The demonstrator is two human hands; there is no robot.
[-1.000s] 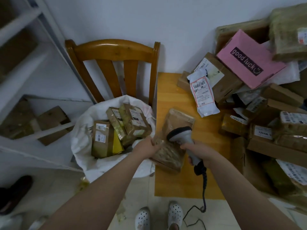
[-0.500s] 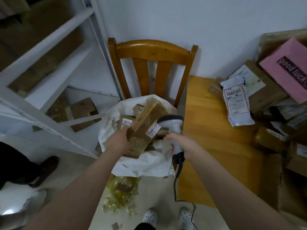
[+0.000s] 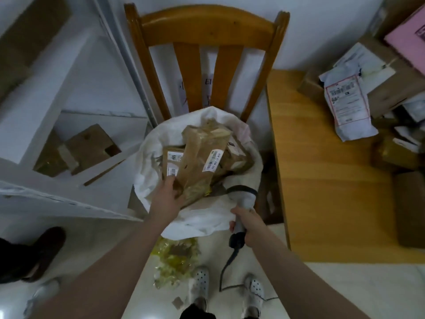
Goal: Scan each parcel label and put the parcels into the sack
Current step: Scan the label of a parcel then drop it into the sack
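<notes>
Your left hand (image 3: pixel 166 200) seems to pinch the parcel (image 3: pixel 201 157) over the sack (image 3: pixel 207 221), right hand (image 3: pixel 247 223) gripping scanner (image 3: pixel 243 196); lay it flat.

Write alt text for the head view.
The left hand holds a long brown parcel in the mouth of a white sack at a wooden chair; the right hand grips a barcode scanner. More parcels crowd the wooden table on the right.

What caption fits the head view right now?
Left hand holds a brown parcel over the white sack; right hand grips the scanner.
</notes>
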